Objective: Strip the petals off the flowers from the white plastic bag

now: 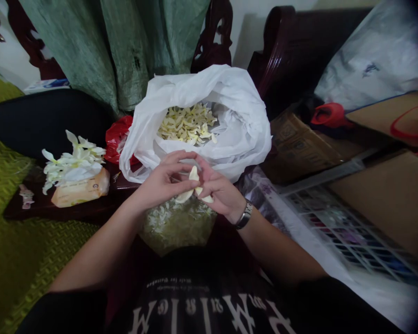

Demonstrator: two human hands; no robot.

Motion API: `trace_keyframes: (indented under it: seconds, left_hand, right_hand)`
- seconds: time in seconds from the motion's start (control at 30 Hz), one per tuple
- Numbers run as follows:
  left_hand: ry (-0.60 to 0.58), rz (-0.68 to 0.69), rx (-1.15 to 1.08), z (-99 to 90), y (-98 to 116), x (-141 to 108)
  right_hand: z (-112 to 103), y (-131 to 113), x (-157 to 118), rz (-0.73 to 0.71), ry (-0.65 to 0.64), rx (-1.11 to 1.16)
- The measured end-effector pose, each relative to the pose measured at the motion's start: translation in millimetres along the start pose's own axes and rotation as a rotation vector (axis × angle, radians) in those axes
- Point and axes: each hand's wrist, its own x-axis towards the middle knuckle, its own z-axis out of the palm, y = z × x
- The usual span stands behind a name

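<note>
My left hand [163, 180] and my right hand [219, 190] meet in front of my chest, pinching a pale cream flower [192, 188] whose long petals stick out between the fingers. A metal wristwatch [244, 215] sits on my right wrist. Below my hands, a clear bowl [177, 227] holds a mass of pale petals. Just beyond them, a white plastic bag [245, 139] lies open around a heap of cream petals [187, 124]. To the left, looser white petals [73, 160] rest on a tan packet [81, 189].
The packet stands on a dark wooden table [28, 209], with a red plastic bag [116, 139] behind it. A green mat [17, 241] spreads on the left. Cardboard boxes [299, 148] and a white wire rack [348, 232] fill the right side.
</note>
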Motion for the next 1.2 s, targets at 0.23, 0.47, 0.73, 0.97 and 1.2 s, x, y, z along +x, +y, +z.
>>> trace_keyframes:
  seconds: [0.23,0.47,0.73,0.97,1.2]
  left_hand:
    - [0.127,-0.064,-0.012,1.9,1.2,-17.5]
    - [0.359,-0.069,0.076,-35.0,3.4,-32.4]
    - [0.260,-0.694,0.910,-136.7,-62.5,14.6]
    - [0.352,-0.650,0.891,-142.9,-92.6,15.8]
    - [0.677,-0.073,0.451,-113.0,-35.1,-21.5]
  right_hand:
    - [-7.1,15.8,-12.9,0.032,0.130,-0.301]
    - [-22.2,28.7,-29.7,0.077,0.114,-0.658]
    - [-28.8,19.0,-44.7,0.164,0.078,-0.669]
    - [-16.1,14.4,-46.8,0.131,0.146,-0.515]
    - [-13.1,13.8,-38.8,0.118,0.138,-0.452]
